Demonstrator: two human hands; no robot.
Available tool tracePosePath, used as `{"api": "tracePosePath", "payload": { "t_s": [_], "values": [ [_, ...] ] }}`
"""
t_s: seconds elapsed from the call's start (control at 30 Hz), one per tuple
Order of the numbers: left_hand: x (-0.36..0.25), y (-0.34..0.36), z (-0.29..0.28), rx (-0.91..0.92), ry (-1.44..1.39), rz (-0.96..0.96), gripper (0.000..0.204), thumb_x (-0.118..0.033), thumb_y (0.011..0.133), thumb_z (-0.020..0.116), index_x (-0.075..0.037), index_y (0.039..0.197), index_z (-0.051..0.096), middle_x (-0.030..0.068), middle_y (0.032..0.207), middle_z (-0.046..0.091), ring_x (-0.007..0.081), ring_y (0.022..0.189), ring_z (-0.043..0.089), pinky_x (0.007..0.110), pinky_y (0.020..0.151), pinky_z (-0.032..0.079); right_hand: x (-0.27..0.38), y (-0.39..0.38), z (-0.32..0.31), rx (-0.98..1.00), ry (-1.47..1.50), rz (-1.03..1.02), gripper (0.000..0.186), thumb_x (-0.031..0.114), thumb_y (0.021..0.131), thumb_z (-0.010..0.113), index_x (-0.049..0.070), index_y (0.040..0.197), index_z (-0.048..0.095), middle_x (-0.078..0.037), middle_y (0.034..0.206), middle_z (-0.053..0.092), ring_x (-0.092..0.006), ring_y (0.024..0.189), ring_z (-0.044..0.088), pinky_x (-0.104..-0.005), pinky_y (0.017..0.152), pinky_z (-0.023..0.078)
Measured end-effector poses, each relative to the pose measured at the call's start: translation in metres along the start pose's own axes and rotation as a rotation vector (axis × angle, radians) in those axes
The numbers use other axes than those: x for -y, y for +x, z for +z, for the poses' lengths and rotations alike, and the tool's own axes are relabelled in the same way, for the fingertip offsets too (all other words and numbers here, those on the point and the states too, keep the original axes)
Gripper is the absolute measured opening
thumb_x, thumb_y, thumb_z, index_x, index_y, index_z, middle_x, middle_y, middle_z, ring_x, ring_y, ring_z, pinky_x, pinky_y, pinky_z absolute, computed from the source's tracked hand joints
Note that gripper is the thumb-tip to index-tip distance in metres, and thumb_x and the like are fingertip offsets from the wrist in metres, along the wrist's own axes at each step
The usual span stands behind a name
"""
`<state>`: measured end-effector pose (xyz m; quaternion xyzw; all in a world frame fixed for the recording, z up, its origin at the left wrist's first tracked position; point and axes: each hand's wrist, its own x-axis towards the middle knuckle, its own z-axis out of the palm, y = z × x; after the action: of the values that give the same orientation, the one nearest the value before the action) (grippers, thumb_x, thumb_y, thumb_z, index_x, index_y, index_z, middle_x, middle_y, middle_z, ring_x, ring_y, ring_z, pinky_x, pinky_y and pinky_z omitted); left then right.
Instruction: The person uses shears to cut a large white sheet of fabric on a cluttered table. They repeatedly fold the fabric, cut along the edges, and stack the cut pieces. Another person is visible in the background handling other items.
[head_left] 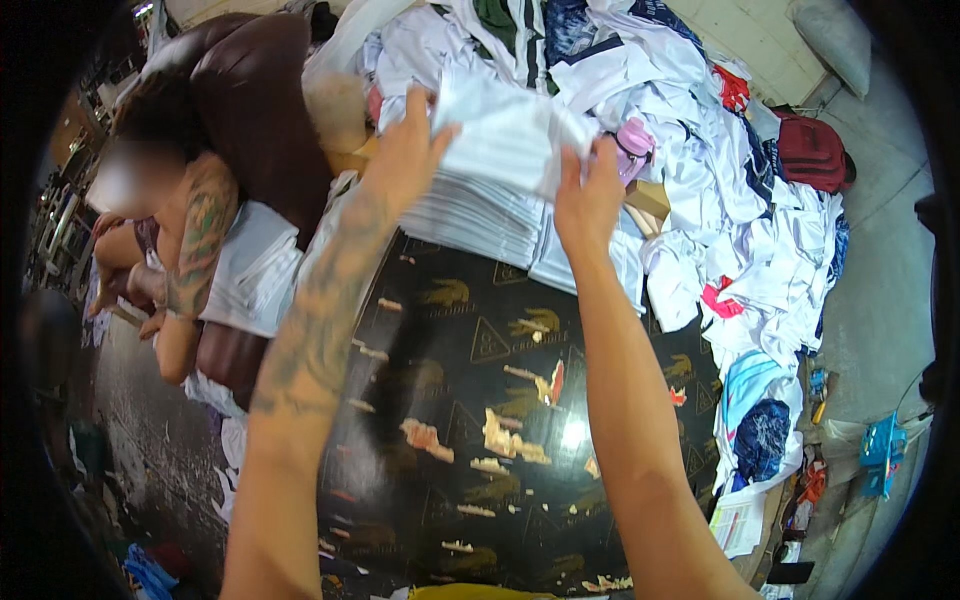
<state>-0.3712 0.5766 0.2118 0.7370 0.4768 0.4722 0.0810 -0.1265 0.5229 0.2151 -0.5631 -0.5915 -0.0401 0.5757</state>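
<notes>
Item under inspection: a flat, rectangular piece of folded white cloth, found between the person's left hand and right hand. Governing relation: the cloth's long axis runs from left to right across the gap between the hands, sloping down toward the right. It lies to the right of the left grip, and to the left of and slightly beyond the right grip. Neither hand is clearly nearer; each reaches an edge of the cloth.

State of grip: the left is wide, fingers parted from the thumb, with the thumb tip overlapping the left edge. The right has thumb and forefinger at the right-hand corner; whether they are closed on the fabric cannot be told.

Below the cloth, on its near side, stands a layered stack of folded white cloths, with a lower batch of folded white fabric just beside it. Both rest at the far part of a glossy black counter with gold motifs and a chipped surface. Just right of the right hand is a pink plastic bottle; beyond that lies a loose heap of white garments.
</notes>
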Motion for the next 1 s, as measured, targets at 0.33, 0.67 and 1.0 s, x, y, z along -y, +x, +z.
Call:
{"api": "tracePosePath", "payload": {
  "t_s": [0.33,0.67,1.0],
  "values": [
    [0.132,-0.037,0.053,-0.395,0.099,-0.372,0.045,-0.038,0.106,0.070,-0.002,0.133,0.067,0.0231,0.129,0.073,0.0397,0.120,0.071,0.046,0.103,0.053,-0.146,-0.038,0.061,-0.027,-0.188,0.446,0.039,0.031,0.099,0.078,0.002,0.120,0.063,-0.017,0.115,0.072,-0.0381,0.111,0.069,-0.0471,0.093,0.052],
    [-0.062,-0.368,0.072,0.391,0.330,-0.300,0.078,-0.023,0.091,0.076,-0.007,0.161,0.045,0.0224,0.169,0.036,0.0448,0.163,0.023,0.064,0.132,0.014,-0.308,-0.136,-0.275,0.105,-0.634,0.752,0.028,0.029,0.095,0.081,0.005,0.105,0.070,-0.011,0.097,0.074,-0.0347,0.095,0.072,-0.0485,0.084,0.055],
    [-0.133,-0.360,0.138,0.512,0.645,-0.331,0.080,-0.047,0.102,0.060,-0.011,0.169,0.037,0.0176,0.179,0.025,0.0380,0.168,0.016,0.064,0.133,0.008,-0.368,-0.107,-0.234,0.278,-0.633,0.538,0.064,0.031,0.094,0.079,0.012,0.151,0.057,-0.013,0.152,0.062,-0.0454,0.143,0.052,-0.0604,0.112,0.047]
  ]
}}
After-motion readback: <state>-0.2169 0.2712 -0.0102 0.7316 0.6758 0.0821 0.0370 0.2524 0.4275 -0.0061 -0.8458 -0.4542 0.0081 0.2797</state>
